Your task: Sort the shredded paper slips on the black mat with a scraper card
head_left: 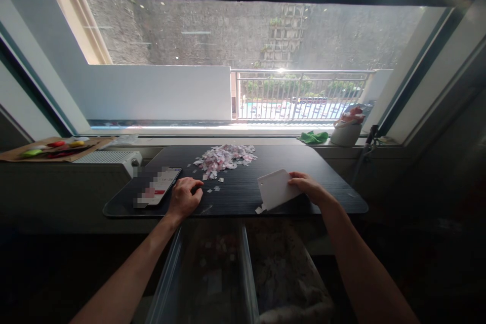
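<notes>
Head view shows a dark counter under a window; the right hand grips a white card by its right edge, the card tilted with its lower corner touching the counter near the front edge; the left hand rests on the counter, fingers curled loosely and holding nothing, just beside a phone; a heap of paper scraps lies behind, between both hands; a few loose scraps lie near the left hand.
</notes>
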A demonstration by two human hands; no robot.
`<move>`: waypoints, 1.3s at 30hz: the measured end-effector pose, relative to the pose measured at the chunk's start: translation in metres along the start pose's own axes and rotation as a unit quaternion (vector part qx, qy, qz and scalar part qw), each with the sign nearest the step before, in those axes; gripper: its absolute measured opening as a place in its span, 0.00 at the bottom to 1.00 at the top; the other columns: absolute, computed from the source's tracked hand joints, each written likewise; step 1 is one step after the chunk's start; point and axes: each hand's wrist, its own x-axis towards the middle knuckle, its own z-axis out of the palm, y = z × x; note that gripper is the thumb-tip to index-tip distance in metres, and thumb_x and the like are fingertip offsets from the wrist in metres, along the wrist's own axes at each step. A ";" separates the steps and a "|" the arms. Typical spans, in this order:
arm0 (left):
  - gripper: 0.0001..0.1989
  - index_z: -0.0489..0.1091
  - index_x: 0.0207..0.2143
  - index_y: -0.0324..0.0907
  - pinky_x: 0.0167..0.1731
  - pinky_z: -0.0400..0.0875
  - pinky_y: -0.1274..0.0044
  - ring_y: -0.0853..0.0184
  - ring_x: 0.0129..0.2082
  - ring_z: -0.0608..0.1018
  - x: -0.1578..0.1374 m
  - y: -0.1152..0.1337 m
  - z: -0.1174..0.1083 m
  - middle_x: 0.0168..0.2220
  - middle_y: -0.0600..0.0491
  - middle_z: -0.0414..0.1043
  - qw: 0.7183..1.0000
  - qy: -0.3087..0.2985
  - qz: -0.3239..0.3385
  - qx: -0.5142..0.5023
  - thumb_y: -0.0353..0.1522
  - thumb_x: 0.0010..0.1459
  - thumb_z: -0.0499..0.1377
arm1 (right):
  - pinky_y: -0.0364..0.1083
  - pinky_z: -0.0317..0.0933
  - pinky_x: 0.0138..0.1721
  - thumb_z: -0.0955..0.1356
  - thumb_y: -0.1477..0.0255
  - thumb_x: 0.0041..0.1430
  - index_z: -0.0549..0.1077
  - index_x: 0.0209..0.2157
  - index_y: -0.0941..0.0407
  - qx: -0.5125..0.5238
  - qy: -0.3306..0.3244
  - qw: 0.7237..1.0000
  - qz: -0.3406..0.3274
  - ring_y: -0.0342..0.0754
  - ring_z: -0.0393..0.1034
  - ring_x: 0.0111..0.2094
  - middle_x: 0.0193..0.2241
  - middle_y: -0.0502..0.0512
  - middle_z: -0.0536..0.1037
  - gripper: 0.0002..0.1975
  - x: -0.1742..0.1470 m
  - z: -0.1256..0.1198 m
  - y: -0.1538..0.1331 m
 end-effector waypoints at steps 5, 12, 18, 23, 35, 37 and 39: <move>0.11 0.73 0.30 0.43 0.49 0.65 0.67 0.58 0.44 0.72 0.000 0.001 -0.001 0.35 0.49 0.75 1.000 -0.001 -0.003 0.001 0.33 0.48 0.52 | 0.42 0.58 0.27 0.65 0.72 0.36 0.74 0.27 0.57 0.039 0.015 0.999 0.012 0.45 0.67 0.24 0.21 0.48 0.75 0.12 0.005 0.001 0.006; 0.11 0.73 0.30 0.44 0.48 0.65 0.67 0.59 0.44 0.72 0.000 0.001 -0.001 0.34 0.50 0.75 1.000 -0.008 -0.005 -0.001 0.33 0.48 0.52 | 0.42 0.59 0.29 0.66 0.74 0.36 0.74 0.25 0.57 0.022 0.020 1.000 0.007 0.46 0.67 0.25 0.20 0.48 0.75 0.09 0.003 0.005 0.003; 0.11 0.73 0.30 0.44 0.49 0.65 0.66 0.58 0.44 0.72 0.000 0.000 0.000 0.33 0.50 0.75 1.000 -0.002 -0.004 -0.001 0.34 0.48 0.52 | 0.43 0.60 0.28 0.66 0.73 0.36 0.75 0.26 0.57 0.033 -0.012 0.999 0.008 0.45 0.68 0.25 0.21 0.49 0.76 0.10 0.003 0.001 0.000; 0.11 0.73 0.30 0.43 0.49 0.65 0.66 0.58 0.45 0.71 -0.001 -0.001 0.001 0.35 0.49 0.75 1.000 -0.002 -0.010 0.002 0.34 0.48 0.52 | 0.43 0.60 0.28 0.67 0.74 0.35 0.74 0.25 0.57 0.036 0.015 0.999 0.013 0.46 0.68 0.25 0.20 0.49 0.76 0.10 0.002 0.006 -0.002; 0.12 0.73 0.30 0.42 0.48 0.65 0.67 0.58 0.44 0.71 0.000 0.000 0.000 0.35 0.48 0.74 1.000 -0.001 -0.006 0.003 0.33 0.48 0.52 | 0.41 0.55 0.27 0.66 0.74 0.34 0.75 0.25 0.57 0.008 -0.028 1.000 0.012 0.44 0.65 0.24 0.19 0.47 0.74 0.11 -0.002 0.003 -0.001; 0.12 0.73 0.30 0.42 0.48 0.65 0.67 0.58 0.44 0.71 0.000 0.000 0.000 0.35 0.49 0.75 1.000 -0.002 -0.005 0.003 0.33 0.48 0.52 | 0.41 0.55 0.27 0.66 0.73 0.34 0.75 0.25 0.57 0.009 -0.024 1.000 0.008 0.44 0.65 0.24 0.19 0.47 0.74 0.10 -0.002 0.002 -0.001; 0.12 0.73 0.30 0.42 0.49 0.65 0.67 0.58 0.44 0.71 0.000 -0.001 0.000 0.35 0.49 0.75 1.000 -0.005 -0.003 0.004 0.34 0.48 0.51 | 0.41 0.55 0.27 0.66 0.73 0.33 0.75 0.24 0.57 0.018 -0.016 1.000 0.012 0.44 0.65 0.24 0.19 0.47 0.74 0.10 -0.001 0.003 0.000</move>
